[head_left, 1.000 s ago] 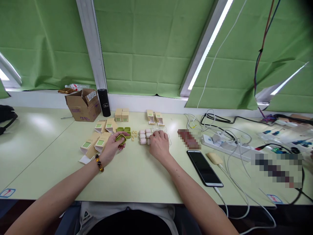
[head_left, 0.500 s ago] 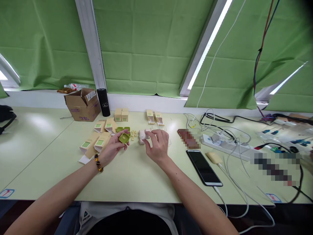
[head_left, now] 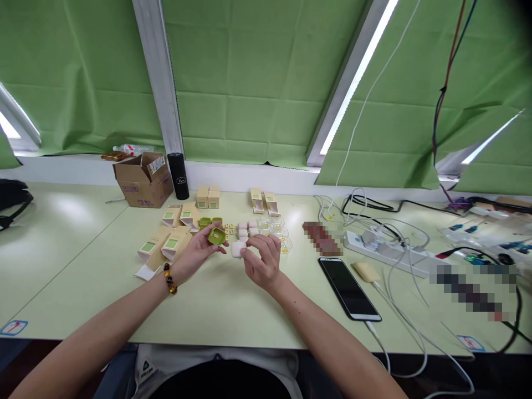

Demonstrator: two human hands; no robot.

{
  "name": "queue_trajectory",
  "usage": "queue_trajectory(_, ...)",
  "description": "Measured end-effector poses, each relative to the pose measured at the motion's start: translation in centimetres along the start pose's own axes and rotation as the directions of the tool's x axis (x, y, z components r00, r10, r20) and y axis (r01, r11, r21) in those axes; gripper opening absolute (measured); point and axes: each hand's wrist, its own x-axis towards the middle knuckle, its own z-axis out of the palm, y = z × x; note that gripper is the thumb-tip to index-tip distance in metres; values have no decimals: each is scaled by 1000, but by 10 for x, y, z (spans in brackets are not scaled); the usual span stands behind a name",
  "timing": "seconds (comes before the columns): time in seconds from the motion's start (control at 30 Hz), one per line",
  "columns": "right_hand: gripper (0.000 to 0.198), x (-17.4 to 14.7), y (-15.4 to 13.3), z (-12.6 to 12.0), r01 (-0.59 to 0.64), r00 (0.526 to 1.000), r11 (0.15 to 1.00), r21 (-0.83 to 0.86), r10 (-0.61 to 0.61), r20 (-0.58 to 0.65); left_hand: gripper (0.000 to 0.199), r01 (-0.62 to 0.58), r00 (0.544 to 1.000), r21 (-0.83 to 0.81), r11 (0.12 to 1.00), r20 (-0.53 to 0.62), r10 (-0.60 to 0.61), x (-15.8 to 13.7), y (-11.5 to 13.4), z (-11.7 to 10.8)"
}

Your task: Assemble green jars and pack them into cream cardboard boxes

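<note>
My left hand (head_left: 200, 247) grips a small olive-green square tray (head_left: 216, 236), its hollow side facing up. Close to its right, my right hand (head_left: 262, 257) pinches a pale pink rounded block (head_left: 237, 249) between thumb and fingers. Several more pink blocks (head_left: 243, 226) stand in a group behind that hand. Clear plastic pieces with yellow bits (head_left: 284, 233) lie to the right of them, partly hidden by my knuckles. Small yellow clips (head_left: 229, 227) sit in rows between the hands. More green trays (head_left: 205, 222) rest just behind my left fingers.
Opened small cartons (head_left: 153, 245) stand left of my left hand. Others (head_left: 208, 197) are at the back, by a black bottle (head_left: 178, 176) and a cardboard box (head_left: 143, 185). On the right lie a phone (head_left: 349, 288), a beige charging device (head_left: 366, 272), a power strip (head_left: 390, 252) and tangled cables.
My right hand has lifted a pink block out of the group and brought it nearer, towards the green tray. My left hand has shifted slightly right, still holding the tray.
</note>
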Motion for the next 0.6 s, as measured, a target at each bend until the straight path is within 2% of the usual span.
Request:
queue_trajectory(0.13,14,1,-4,1,25,995,999,42,-21,-101,68,-9,1000,76,997,-11,10,-1,0,0)
queue_trajectory(0.23,19,6,-11,0,48,971,980,191,-1,-239,66,-18,999,123,992,-24,21,-1,1,2)
queue_trajectory(0.3,24,10,-16,-1,33,957,944,330,65,-284,66,-38,999,125,991,-33,43,-1,1,3)
queue_trajectory(0.37,24,13,-21,-1,-41,953,888,459,173,-250,67,-53,997,118,992,-43,58,0,1,3)
queue_trajectory(0.43,25,14,-24,-1,-156,942,807,569,294,-160,63,-48,996,129,991,-66,56,1,0,2)
queue_trajectory(0.53,34,15,-25,2,-323,893,607,726,449,22,54,-27,993,165,986,-110,45,2,-3,0)
queue_trajectory(0.6,39,16,-24,5,-390,859,453,802,493,140,54,-23,991,180,983,-127,46,3,-6,-2)
